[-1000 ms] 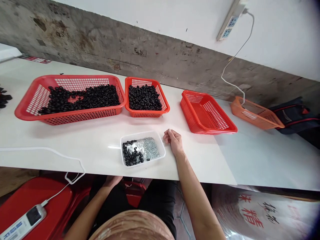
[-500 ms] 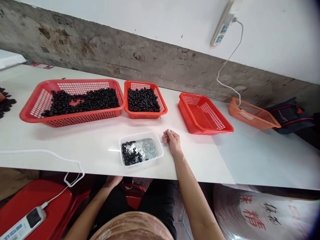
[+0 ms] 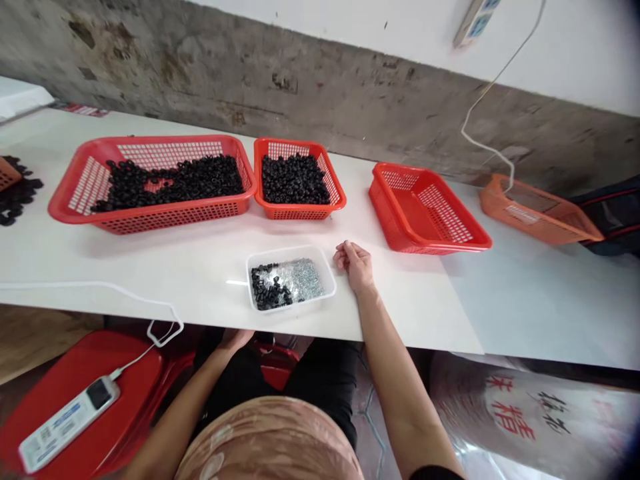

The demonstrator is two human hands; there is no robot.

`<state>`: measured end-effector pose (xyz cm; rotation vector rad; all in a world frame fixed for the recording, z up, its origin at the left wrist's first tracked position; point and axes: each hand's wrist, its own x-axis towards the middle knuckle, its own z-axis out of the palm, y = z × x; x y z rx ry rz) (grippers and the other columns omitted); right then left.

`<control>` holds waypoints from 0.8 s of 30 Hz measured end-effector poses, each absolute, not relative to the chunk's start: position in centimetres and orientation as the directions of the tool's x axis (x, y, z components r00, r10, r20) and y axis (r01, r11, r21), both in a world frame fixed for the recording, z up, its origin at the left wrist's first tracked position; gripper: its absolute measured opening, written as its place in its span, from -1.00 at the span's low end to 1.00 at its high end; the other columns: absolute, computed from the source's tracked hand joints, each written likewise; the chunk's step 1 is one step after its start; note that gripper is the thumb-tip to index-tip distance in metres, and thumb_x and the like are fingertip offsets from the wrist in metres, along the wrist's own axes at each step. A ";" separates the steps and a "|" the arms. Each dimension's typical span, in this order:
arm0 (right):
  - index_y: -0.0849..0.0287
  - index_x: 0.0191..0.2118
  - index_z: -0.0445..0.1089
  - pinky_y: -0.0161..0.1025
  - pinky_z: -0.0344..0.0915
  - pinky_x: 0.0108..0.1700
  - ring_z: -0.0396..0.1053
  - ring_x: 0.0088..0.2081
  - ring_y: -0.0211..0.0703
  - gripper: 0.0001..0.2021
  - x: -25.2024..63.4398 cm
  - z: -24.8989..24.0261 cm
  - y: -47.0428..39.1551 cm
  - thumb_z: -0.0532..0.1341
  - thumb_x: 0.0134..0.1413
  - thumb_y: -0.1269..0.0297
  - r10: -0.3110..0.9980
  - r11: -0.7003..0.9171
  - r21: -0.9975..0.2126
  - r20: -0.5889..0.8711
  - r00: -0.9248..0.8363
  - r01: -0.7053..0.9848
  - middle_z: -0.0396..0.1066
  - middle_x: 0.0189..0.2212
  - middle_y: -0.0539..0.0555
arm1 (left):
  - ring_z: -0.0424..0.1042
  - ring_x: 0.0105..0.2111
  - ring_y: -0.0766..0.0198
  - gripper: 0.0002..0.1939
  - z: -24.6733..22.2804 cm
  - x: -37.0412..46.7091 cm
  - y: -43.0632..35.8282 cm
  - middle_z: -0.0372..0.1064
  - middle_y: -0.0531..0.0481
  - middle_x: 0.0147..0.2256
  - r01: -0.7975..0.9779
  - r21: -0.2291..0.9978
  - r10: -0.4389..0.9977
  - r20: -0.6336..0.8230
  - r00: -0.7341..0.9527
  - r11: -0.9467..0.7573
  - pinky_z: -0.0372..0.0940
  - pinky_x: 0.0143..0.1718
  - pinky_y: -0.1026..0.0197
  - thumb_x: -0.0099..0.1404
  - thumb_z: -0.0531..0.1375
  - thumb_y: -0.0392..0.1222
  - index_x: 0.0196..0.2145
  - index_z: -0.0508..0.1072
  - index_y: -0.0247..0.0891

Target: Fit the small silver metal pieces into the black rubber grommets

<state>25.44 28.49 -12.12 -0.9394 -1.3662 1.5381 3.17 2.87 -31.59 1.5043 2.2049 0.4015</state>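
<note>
My right hand (image 3: 355, 263) rests on the white table just right of a clear plastic tub (image 3: 329, 285). Its fingers are curled in and the thumb lies against them; whatever they may hold is hidden. Inside the tub, small black parts (image 3: 270, 293) lie on the left and small shiny metal pieces (image 3: 306, 279) on the right. My left hand (image 3: 239, 337) is low at the table's front edge, above my lap, with its fingers hidden under the tabletop.
Behind the tub stand a long red basket (image 3: 175, 219) and a smaller one (image 3: 300, 212), both holding black parts. Farther right are a red basket (image 3: 425, 243) and an orange basket (image 3: 543, 223). A white power strip (image 3: 70, 423) lies on a red stool (image 3: 135, 373), its cable crossing the table.
The view has shifted, so the table and baskets sit higher and slightly farther right in the picture. Both hands keep about the same place relative to the table and tub.
</note>
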 end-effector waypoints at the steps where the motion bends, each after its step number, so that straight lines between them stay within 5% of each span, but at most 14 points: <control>1: 0.17 -0.39 0.43 -0.38 0.10 -0.65 0.16 -0.66 -0.39 -0.48 25.5 -12.1 28.5 0.35 -0.04 -0.28 0.936 -0.041 -0.992 0.003 -0.352 -0.118 0.40 -0.58 -0.02 | 0.19 0.31 -0.08 -0.54 -31.8 3.2 2.8 0.44 -0.11 0.16 0.804 0.473 0.933 -0.194 -0.303 0.360 0.07 0.36 -0.06 0.38 0.11 -0.08 0.17 0.45 -0.23; 11: 0.18 -0.42 0.44 -0.39 0.07 -0.67 0.18 -0.68 -0.40 -0.49 25.6 -12.4 28.8 0.39 -0.08 -0.25 0.941 -0.030 -0.985 0.030 -0.338 -0.172 0.41 -0.60 -0.02 | 0.14 0.34 -0.03 -0.53 -33.0 3.1 2.6 0.40 -0.11 0.19 0.812 0.491 0.949 -0.170 -0.267 0.317 -0.04 0.41 -0.02 0.36 0.12 -0.22 0.21 0.42 -0.25; 24: 0.18 -0.41 0.41 -0.45 0.18 -0.62 0.21 -0.66 -0.44 -0.55 26.0 -12.6 29.7 0.39 -0.01 -0.16 0.963 -0.033 -0.961 0.043 -0.267 -0.275 0.42 -0.58 -0.04 | 0.08 0.36 -0.05 -0.49 -34.3 3.0 2.3 0.27 -0.10 0.29 0.816 0.467 0.940 -0.186 -0.285 0.340 -0.12 0.42 -0.04 0.36 0.16 -0.13 0.23 0.40 -0.24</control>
